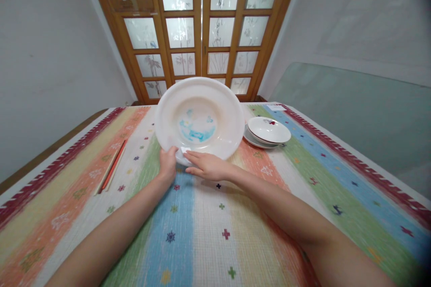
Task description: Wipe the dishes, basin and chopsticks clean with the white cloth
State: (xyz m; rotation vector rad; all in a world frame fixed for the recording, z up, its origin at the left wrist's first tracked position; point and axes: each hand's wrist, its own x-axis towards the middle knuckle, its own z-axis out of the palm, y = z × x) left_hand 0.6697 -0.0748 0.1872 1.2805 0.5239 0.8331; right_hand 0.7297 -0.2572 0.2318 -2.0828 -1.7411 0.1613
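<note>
A large white basin with a faded blue print on its bottom is tilted up on edge, its inside facing me. My left hand grips its lower left rim, thumb on the inner side and the other fingers hidden behind. Against the lower rim, my right hand presses a small white tissue or cloth under its fingertips. Right of the basin, a white bowl with a red mark inside sits on a plate.
Several chopsticks, red and pale, lie on the left of the striped tablecloth. A small white paper rests at the far right corner. Beyond the table stand wooden doors with glass panes; a greenish glass panel leans along the right wall.
</note>
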